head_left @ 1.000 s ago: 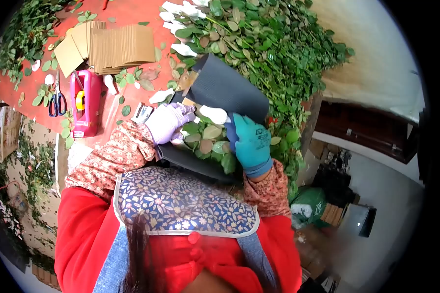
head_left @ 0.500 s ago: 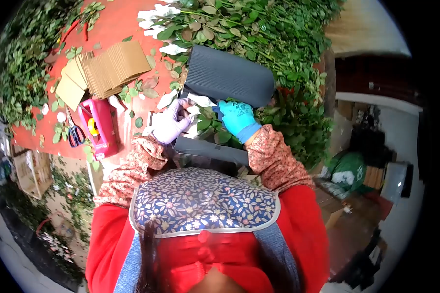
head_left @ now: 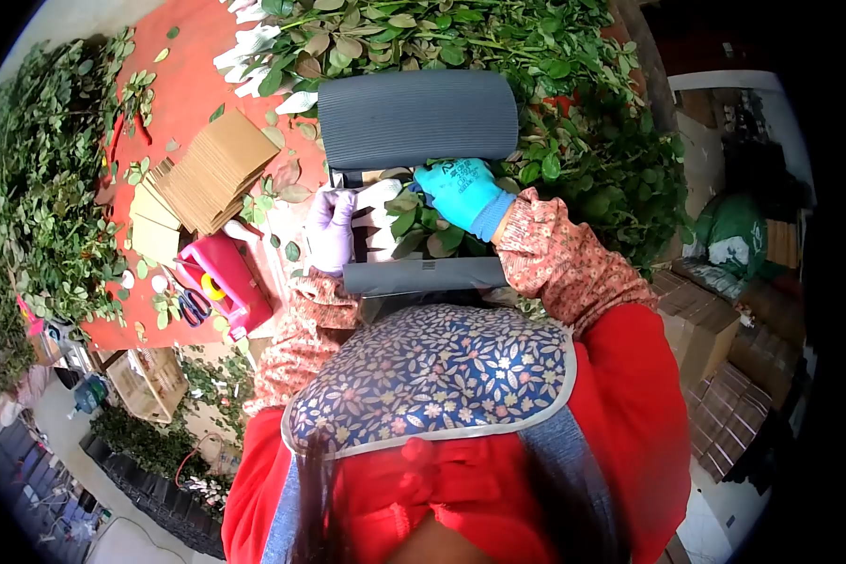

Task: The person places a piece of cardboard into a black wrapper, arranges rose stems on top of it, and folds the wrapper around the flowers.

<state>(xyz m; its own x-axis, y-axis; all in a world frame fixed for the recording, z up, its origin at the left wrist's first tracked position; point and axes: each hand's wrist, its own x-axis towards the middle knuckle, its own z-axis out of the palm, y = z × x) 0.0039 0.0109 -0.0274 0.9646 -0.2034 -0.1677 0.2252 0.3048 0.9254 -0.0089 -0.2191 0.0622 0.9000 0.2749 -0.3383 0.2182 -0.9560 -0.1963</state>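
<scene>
Between two dark padded rolls, the ribbed grey roll [head_left: 418, 117] and the thinner grey roll [head_left: 428, 274], lie several flower buds in white sleeves [head_left: 376, 195] with leafy stems [head_left: 430, 228]. My left hand [head_left: 331, 232], in a lilac glove, is closed at the bud end, its fingers together; whatever they hold is hidden. My right hand [head_left: 461, 195], in a blue glove, is closed over the stems just right of the white sleeves. Its fingertips are partly hidden by leaves.
Left of the rolls are a stack of cardboard pieces [head_left: 221, 169], a pink tape dispenser [head_left: 230, 287], dark-handled scissors [head_left: 194, 306] and red-handled cutters [head_left: 141, 130]. Leafy stems [head_left: 592, 169] are heaped at the back and right; more greenery [head_left: 47, 179] covers the left side.
The view has shifted and turned. My left hand's fingers have drawn together and sit upright at the buds' left end. My right hand stays on the stems.
</scene>
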